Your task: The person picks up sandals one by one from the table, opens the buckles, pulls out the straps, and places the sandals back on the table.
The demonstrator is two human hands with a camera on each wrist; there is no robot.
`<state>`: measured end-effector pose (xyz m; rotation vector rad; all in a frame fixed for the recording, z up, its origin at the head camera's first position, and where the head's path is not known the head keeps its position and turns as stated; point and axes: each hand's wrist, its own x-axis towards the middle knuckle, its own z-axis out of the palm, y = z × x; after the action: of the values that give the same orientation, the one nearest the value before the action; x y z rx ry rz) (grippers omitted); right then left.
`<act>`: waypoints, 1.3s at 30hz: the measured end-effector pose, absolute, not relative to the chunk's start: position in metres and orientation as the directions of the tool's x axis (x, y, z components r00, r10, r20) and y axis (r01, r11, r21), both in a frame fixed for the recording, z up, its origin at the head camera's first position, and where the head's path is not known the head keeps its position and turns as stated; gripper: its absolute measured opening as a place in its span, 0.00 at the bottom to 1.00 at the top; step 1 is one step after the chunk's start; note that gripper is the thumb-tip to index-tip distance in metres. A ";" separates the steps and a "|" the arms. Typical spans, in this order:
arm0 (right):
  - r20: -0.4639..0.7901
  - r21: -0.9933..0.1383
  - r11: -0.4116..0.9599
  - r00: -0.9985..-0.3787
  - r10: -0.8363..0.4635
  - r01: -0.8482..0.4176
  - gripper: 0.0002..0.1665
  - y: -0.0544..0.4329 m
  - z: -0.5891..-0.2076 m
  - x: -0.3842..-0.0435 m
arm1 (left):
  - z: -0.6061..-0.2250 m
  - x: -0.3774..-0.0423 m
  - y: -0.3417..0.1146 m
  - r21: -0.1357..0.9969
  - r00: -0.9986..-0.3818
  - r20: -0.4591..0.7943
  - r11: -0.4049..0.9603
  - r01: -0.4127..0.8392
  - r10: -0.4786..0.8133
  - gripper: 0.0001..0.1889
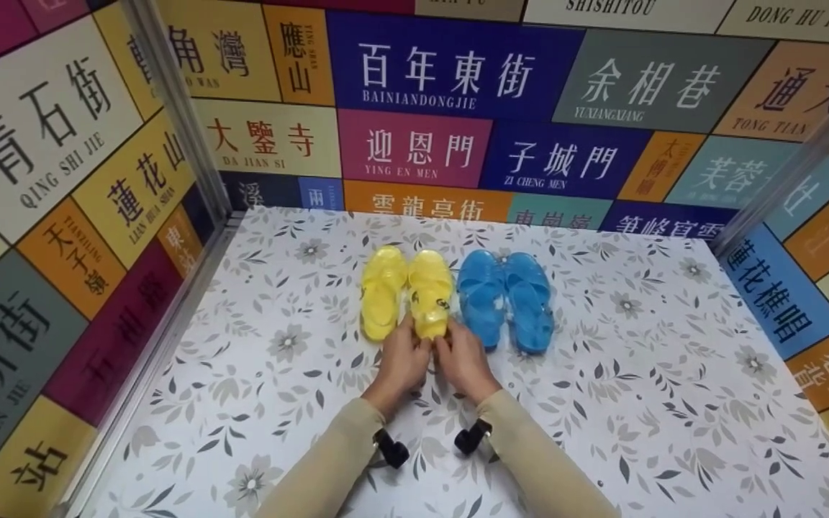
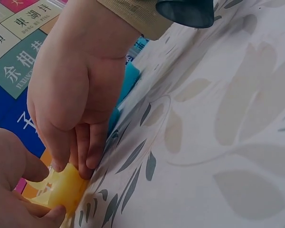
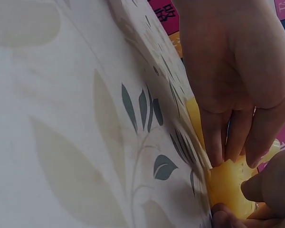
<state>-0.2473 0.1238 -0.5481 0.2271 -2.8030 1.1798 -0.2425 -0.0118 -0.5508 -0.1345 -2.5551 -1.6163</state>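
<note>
Two yellow sandals (image 1: pixel 381 295) stand side by side on the patterned tabletop, toes pointing away from me. My left hand (image 1: pixel 401 360) grips the left side of the heel of the right-hand yellow sandal (image 1: pixel 430 284). On that heel's other side, my right hand (image 1: pixel 466 363) pinches it with thumb and fingers. In the left wrist view the yellow heel (image 2: pixel 66 190) shows between both hands' fingertips. The right wrist view shows the heel (image 3: pixel 228 185) low, close to the tabletop. Beside my right hand lies a pair of blue sandals (image 1: pixel 483 295), its nearer one partly behind my fingers.
A white tabletop (image 1: pixel 637 403) with grey leaves and flowers spreads around the sandals. Colourful panels with printed place names (image 1: pixel 450 68) rise behind it and at both sides. Metal posts (image 1: pixel 184 108) stand at the corners. Black devices (image 1: pixel 391 447) sit at both wrists.
</note>
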 end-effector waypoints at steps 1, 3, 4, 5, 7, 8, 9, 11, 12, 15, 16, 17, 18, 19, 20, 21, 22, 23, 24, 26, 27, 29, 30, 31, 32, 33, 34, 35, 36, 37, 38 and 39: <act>0.136 -0.707 0.687 -0.985 -0.104 -0.170 0.19 0.124 -0.548 -0.248 | -0.551 -0.242 -0.012 0.892 -0.989 0.149 0.430 0.139 0.011 0.30; 0.129 -0.714 0.679 -0.985 -0.113 -0.171 0.20 0.124 -0.548 -0.248 | -0.551 -0.242 -0.012 0.888 -0.987 0.159 0.436 0.146 0.007 0.31; 0.125 -0.719 0.673 -0.985 -0.116 -0.171 0.20 0.124 -0.548 -0.248 | -0.551 -0.242 -0.012 0.887 -0.987 0.162 0.438 0.148 0.005 0.31; 0.122 -0.723 0.669 -0.985 -0.120 -0.171 0.20 0.125 -0.548 -0.249 | -0.551 -0.242 -0.012 0.887 -0.987 0.161 0.438 0.147 0.004 0.32; 0.119 -0.729 0.662 -0.985 -0.124 -0.171 0.21 0.125 -0.549 -0.249 | -0.552 -0.241 -0.012 0.887 -0.988 0.156 0.439 0.142 0.005 0.33; 0.117 -0.732 0.660 -0.985 -0.124 -0.170 0.21 0.126 -0.550 -0.248 | -0.552 -0.241 -0.012 0.888 -0.989 0.151 0.439 0.138 0.007 0.33; 0.116 -0.735 0.657 -0.985 -0.124 -0.169 0.22 0.126 -0.550 -0.248 | -0.552 -0.241 -0.012 0.888 -0.989 0.147 0.439 0.135 0.007 0.33; 0.113 -0.736 0.657 -0.986 -0.122 -0.166 0.22 0.126 -0.550 -0.248 | -0.552 -0.241 -0.012 0.890 -0.990 0.138 0.438 0.129 0.010 0.33; 0.111 -0.737 0.656 -0.986 -0.122 -0.164 0.23 0.126 -0.550 -0.248 | -0.552 -0.241 -0.012 0.890 -0.991 0.137 0.437 0.128 0.011 0.32; 0.100 -0.742 0.652 -0.987 -0.122 -0.156 0.24 0.126 -0.549 -0.247 | -0.552 -0.241 -0.012 0.890 -0.990 0.139 0.437 0.128 0.006 0.32; 0.097 -0.743 0.652 -0.988 -0.121 -0.153 0.24 0.127 -0.549 -0.247 | -0.553 -0.241 -0.012 0.891 -0.990 0.140 0.436 0.129 0.007 0.32; 0.094 -0.746 0.649 -0.988 -0.122 -0.151 0.24 0.127 -0.549 -0.246 | -0.553 -0.241 -0.012 0.891 -0.990 0.140 0.435 0.129 0.007 0.31; 0.095 -0.746 0.648 -0.988 -0.121 -0.151 0.25 0.127 -0.549 -0.246 | -0.553 -0.240 -0.011 0.887 -0.989 0.151 0.440 0.139 0.010 0.30; 0.099 -0.744 0.650 -0.988 -0.122 -0.155 0.25 0.127 -0.549 -0.246 | -0.554 -0.240 -0.012 0.886 -0.988 0.156 0.442 0.144 0.010 0.29; 0.100 -0.744 0.649 -0.987 -0.122 -0.156 0.25 0.127 -0.549 -0.246 | -0.554 -0.239 -0.013 0.884 -0.987 0.160 0.443 0.149 0.012 0.27; 0.103 -0.742 0.651 -0.987 -0.124 -0.159 0.25 0.127 -0.548 -0.245 | -0.554 -0.238 -0.015 0.882 -0.986 0.167 0.444 0.156 0.016 0.26; 0.103 -0.743 0.650 -0.987 -0.123 -0.159 0.26 0.127 -0.548 -0.245 | -0.554 -0.237 -0.016 0.881 -0.985 0.169 0.445 0.160 0.020 0.24; 0.103 -0.746 0.647 -0.987 -0.122 -0.157 0.26 0.128 -0.548 -0.245 | -0.554 -0.236 -0.017 0.879 -0.985 0.172 0.448 0.164 0.024 0.21; 0.106 -0.745 0.648 -0.987 -0.121 -0.159 0.27 0.128 -0.547 -0.245 | -0.554 -0.234 -0.019 0.878 -0.985 0.172 0.448 0.167 0.030 0.19; 0.098 -0.751 0.642 -0.988 -0.119 -0.152 0.27 0.131 -0.545 -0.244 | -0.553 -0.232 -0.021 0.881 -0.985 0.166 0.444 0.166 0.041 0.19; 0.098 -0.752 0.641 -0.988 -0.119 -0.152 0.29 0.132 -0.545 -0.243 | -0.552 -0.231 -0.022 0.882 -0.986 0.162 0.442 0.165 0.044 0.20; 0.091 -0.760 0.635 -0.990 -0.111 -0.141 0.32 0.135 -0.545 -0.240 | -0.550 -0.228 -0.023 0.884 -0.988 0.144 0.442 0.152 0.052 0.24; 0.090 -0.762 0.632 -0.990 -0.112 -0.141 0.32 0.137 -0.545 -0.238 | -0.550 -0.227 -0.023 0.884 -0.990 0.133 0.444 0.144 0.055 0.27; 0.081 -0.769 0.625 -0.991 -0.110 -0.133 0.32 0.139 -0.545 -0.236 | -0.549 -0.225 -0.024 0.880 -0.990 0.130 0.453 0.141 0.056 0.28; 0.074 -0.778 0.616 -0.991 -0.110 -0.126 0.33 0.141 -0.546 -0.234 | -0.549 -0.223 -0.024 0.875 -0.990 0.127 0.463 0.139 0.057 0.29; 0.066 -0.784 0.609 -0.992 -0.111 -0.120 0.33 0.143 -0.547 -0.232 | -0.549 -0.221 -0.024 0.866 -0.990 0.129 0.480 0.142 0.060 0.28; 0.054 -0.793 0.599 -0.992 -0.112 -0.111 0.32 0.145 -0.547 -0.229 | -0.548 -0.218 -0.024 0.853 -0.988 0.137 0.499 0.152 0.067 0.25; 0.047 -0.800 0.590 -0.992 -0.117 -0.108 0.31 0.147 -0.548 -0.226 | -0.548 -0.216 -0.023 0.844 -0.987 0.142 0.512 0.160 0.075 0.23; 0.041 -0.805 0.583 -0.991 -0.125 -0.107 0.31 0.149 -0.548 -0.223 | -0.548 -0.214 -0.022 0.836 -0.986 0.146 0.522 0.169 0.085 0.20; 0.033 -0.811 0.575 -0.991 -0.131 -0.103 0.30 0.151 -0.548 -0.221 | -0.548 -0.212 -0.021 0.834 -0.985 0.144 0.524 0.174 0.098 0.17; 0.030 -0.815 0.571 -0.990 -0.140 -0.105 0.30 0.153 -0.548 -0.218 | -0.548 -0.210 -0.020 0.834 -0.982 0.147 0.519 0.186 0.116 0.15; 0.027 -0.816 0.568 -0.989 -0.146 -0.106 0.29 0.156 -0.548 -0.215 | -0.548 -0.208 -0.018 0.838 -0.980 0.143 0.510 0.193 0.135 0.14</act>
<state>-0.2154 0.1560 -0.5480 0.2267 -2.8200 1.4624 -0.2078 -0.0178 -0.5480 -0.2908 -2.6783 -1.4978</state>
